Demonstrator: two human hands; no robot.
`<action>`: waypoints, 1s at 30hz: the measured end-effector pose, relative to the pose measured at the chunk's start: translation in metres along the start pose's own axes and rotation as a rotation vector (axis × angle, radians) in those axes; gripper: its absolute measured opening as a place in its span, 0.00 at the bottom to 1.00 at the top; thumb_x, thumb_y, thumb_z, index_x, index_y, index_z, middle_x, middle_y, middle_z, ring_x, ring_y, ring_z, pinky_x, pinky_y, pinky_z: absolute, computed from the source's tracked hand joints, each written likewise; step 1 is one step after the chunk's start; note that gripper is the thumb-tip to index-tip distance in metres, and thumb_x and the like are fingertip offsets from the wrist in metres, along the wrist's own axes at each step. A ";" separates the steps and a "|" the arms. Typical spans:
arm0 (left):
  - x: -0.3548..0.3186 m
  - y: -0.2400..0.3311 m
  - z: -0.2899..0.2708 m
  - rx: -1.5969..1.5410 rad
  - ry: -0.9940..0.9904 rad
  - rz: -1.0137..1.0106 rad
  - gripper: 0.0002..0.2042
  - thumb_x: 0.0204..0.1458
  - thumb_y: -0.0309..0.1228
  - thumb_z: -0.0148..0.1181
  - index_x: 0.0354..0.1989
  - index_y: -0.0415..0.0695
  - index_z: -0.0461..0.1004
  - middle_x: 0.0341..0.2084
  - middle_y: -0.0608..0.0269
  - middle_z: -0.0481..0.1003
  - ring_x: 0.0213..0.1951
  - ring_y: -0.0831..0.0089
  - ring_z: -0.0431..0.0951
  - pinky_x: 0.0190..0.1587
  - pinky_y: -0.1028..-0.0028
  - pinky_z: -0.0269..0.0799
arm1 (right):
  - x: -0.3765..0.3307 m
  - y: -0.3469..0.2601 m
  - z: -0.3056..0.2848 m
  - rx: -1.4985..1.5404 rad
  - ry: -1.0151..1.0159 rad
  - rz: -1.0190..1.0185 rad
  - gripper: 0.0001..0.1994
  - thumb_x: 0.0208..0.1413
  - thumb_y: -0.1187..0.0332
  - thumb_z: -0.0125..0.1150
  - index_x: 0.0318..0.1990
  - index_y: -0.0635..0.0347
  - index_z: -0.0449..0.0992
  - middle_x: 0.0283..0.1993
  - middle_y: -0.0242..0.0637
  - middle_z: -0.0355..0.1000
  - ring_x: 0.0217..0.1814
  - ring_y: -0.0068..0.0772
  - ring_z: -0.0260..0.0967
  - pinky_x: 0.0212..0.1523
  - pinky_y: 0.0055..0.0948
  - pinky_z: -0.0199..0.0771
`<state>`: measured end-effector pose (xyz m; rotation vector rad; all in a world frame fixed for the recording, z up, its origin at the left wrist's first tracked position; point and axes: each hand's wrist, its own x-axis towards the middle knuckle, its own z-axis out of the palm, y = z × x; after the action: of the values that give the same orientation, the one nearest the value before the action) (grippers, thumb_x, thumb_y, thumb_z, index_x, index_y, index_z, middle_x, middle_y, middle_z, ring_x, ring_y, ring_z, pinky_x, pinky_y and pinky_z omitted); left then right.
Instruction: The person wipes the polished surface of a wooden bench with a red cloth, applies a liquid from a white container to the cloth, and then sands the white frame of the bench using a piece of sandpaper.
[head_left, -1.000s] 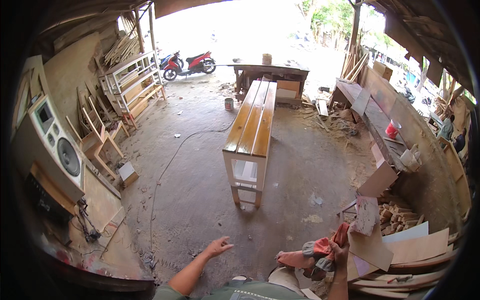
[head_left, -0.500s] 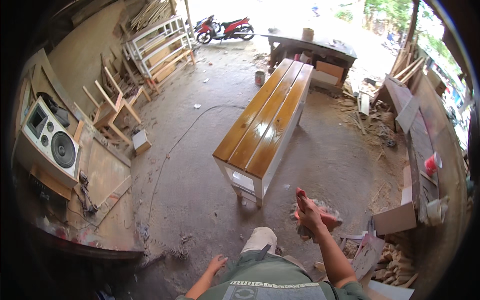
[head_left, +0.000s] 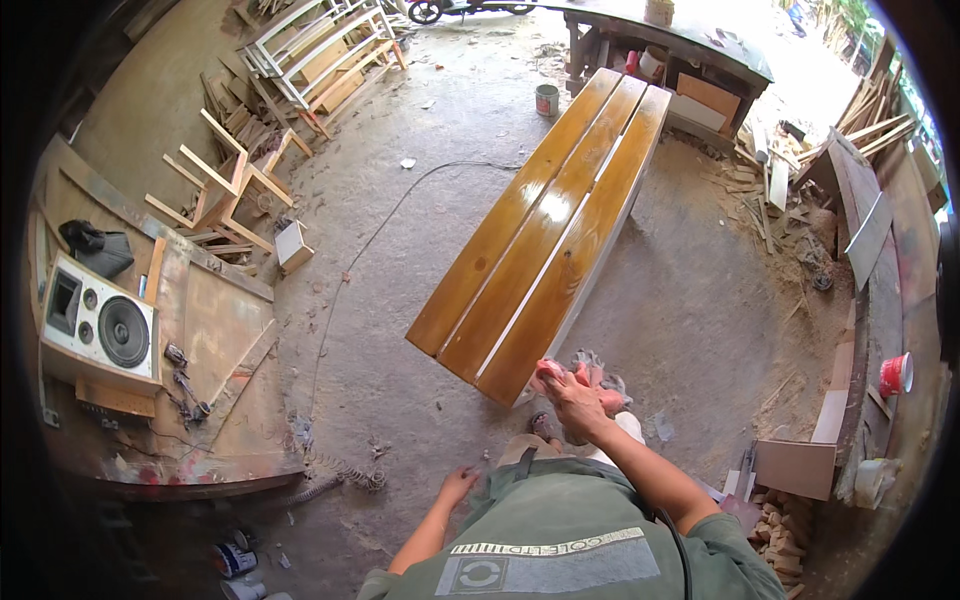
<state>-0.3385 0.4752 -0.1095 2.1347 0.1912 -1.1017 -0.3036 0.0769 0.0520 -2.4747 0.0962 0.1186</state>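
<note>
A long bench (head_left: pixel 541 230) with three glossy brown wooden slats and white sides stretches away from me. My right hand (head_left: pixel 575 403) is closed around a bunched rag (head_left: pixel 605 386), pinkish red with grey parts, just off the near right corner of the bench top. Whether the rag touches the wood I cannot tell. Low beside my left hip hangs my left hand (head_left: pixel 460 484), fingers loosely apart and holding nothing.
A speaker (head_left: pixel 105 320) stands on a wooden surface at left. A dark cable (head_left: pixel 375 232) crosses the floor. Beyond are an unfinished chair frame (head_left: pixel 225 185), a paint can (head_left: pixel 546 100) and a dark workbench (head_left: pixel 745 60). Wood scraps and a red tub (head_left: pixel 896 375) line the right.
I have come closer to the bench, which looks larger now. My right hand, with the rag, has moved left toward the bench's near corner. My left hand still hangs low.
</note>
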 end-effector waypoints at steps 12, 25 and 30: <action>-0.025 0.091 0.086 -0.165 0.280 -0.161 0.22 0.59 0.40 0.61 0.59 0.42 0.75 0.34 0.53 0.82 0.37 0.65 0.80 0.46 0.67 0.74 | 0.147 0.187 -0.043 -0.208 0.167 -0.204 0.36 0.52 0.74 0.56 0.71 0.40 0.62 0.53 0.45 0.71 0.50 0.47 0.72 0.49 0.47 0.73; -0.044 0.142 0.194 -0.270 0.269 -0.199 0.24 0.58 0.44 0.59 0.59 0.42 0.75 0.43 0.46 0.81 0.45 0.58 0.81 0.51 0.64 0.74 | 0.140 0.162 -0.105 -0.041 -0.214 -0.371 0.37 0.53 0.75 0.57 0.72 0.39 0.59 0.42 0.47 0.70 0.41 0.51 0.74 0.39 0.52 0.76; -0.056 0.227 0.130 -0.009 0.459 -0.128 0.23 0.59 0.42 0.61 0.58 0.41 0.75 0.41 0.46 0.81 0.42 0.54 0.83 0.47 0.61 0.76 | 0.160 0.196 -0.109 -0.065 0.071 -0.119 0.36 0.55 0.74 0.58 0.72 0.36 0.61 0.38 0.47 0.73 0.39 0.52 0.75 0.39 0.50 0.76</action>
<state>-0.3611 0.2333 0.0037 2.3660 0.5490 -0.6593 -0.1574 -0.1507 0.0002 -2.5426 -0.0255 -0.0177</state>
